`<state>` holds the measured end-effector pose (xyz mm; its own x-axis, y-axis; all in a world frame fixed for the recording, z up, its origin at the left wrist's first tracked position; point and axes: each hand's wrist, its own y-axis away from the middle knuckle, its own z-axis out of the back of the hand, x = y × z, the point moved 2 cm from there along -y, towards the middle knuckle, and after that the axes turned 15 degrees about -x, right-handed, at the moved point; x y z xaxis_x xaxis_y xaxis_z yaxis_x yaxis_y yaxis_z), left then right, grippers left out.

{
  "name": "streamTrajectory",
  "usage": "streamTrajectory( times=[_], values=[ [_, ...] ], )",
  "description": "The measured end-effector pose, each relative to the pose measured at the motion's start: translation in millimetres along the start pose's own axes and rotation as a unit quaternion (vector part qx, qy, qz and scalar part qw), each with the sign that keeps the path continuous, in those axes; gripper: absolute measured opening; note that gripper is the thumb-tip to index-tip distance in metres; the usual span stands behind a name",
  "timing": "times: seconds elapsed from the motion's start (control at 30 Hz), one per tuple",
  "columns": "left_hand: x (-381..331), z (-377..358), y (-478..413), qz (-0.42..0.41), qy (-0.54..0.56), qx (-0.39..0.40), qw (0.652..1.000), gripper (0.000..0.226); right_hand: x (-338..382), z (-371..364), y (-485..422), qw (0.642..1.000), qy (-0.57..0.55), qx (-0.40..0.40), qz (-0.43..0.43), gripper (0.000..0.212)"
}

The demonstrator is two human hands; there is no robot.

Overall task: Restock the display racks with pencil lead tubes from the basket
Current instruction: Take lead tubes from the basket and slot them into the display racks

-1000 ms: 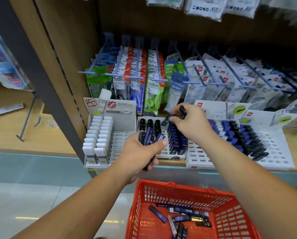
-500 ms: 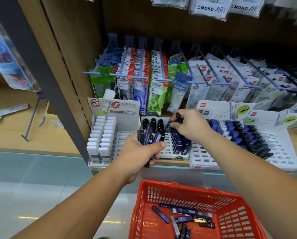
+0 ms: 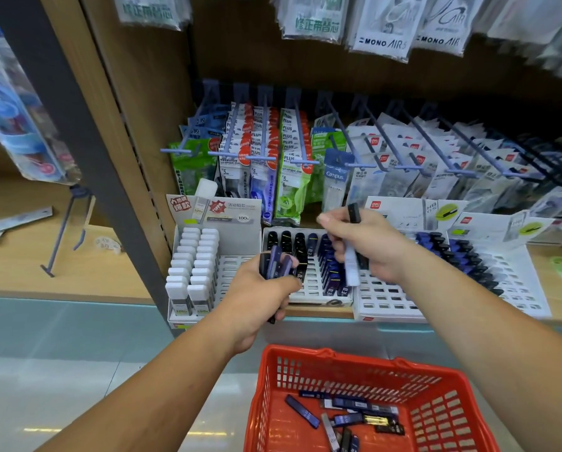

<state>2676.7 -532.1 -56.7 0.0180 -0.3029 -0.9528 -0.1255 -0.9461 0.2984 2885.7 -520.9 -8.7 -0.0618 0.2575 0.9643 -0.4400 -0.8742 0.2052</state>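
My left hand [image 3: 260, 298] grips a bundle of dark blue and black lead tubes [image 3: 275, 265] in front of the middle white display rack [image 3: 312, 287]. That rack holds rows of black and blue tubes. My right hand [image 3: 372, 247] is above the same rack and pinches one upright tube [image 3: 352, 265] with a black cap and a pale body. The red basket [image 3: 364, 360] sits below my arms, with several loose tubes [image 3: 302, 411] on its floor.
A left rack [image 3: 232, 272] holds white-capped tubes, and a wider right rack [image 3: 387, 300] holds blue and black ones with open slots in front. Blue hooks with hanging correction-tape packs [image 3: 289, 164] jut out above the racks. A dark shelf upright [image 3: 110, 177] stands at the left.
My right hand has come up off the middle rack, holding a tube upright. My left hand has kept its bundle in about the same place. The view has tilted upward slightly.
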Motion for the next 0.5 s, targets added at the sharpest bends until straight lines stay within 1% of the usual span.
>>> streamTrajectory(
  times=[0.03, 0.1, 0.2, 0.33, 0.43, 0.5],
  values=[
    [0, -1, 2, -0.006, -0.007, 0.002, 1.000, 0.020, -1, 0, 10, 0.996, -0.078, 0.025, -0.047, 0.021],
    [-1, -6, 8, -0.018, -0.016, 0.021, 0.999, 0.019, -3, 0, 29, 0.975, -0.188, 0.055, -0.103, 0.022],
    [-3, -15, 21, -0.031, -0.017, 0.061, 0.998, 0.027, -7, -5, 48, 0.954, -0.270, 0.047, -0.121, 0.024],
    [-3, -20, 29, -0.034, -0.029, 0.072, 0.996, 0.024, -13, -15, 60, 0.934, -0.337, 0.008, -0.119, 0.026],
    [-3, -20, 29, -0.024, -0.036, 0.078, 0.996, 0.018, -17, -19, 63, 0.940, -0.325, -0.011, -0.106, 0.028],
    [-4, -18, 27, -0.025, -0.034, 0.076, 0.996, 0.017, -17, -17, 62, 0.937, -0.332, -0.026, -0.108, 0.032]
  ],
)
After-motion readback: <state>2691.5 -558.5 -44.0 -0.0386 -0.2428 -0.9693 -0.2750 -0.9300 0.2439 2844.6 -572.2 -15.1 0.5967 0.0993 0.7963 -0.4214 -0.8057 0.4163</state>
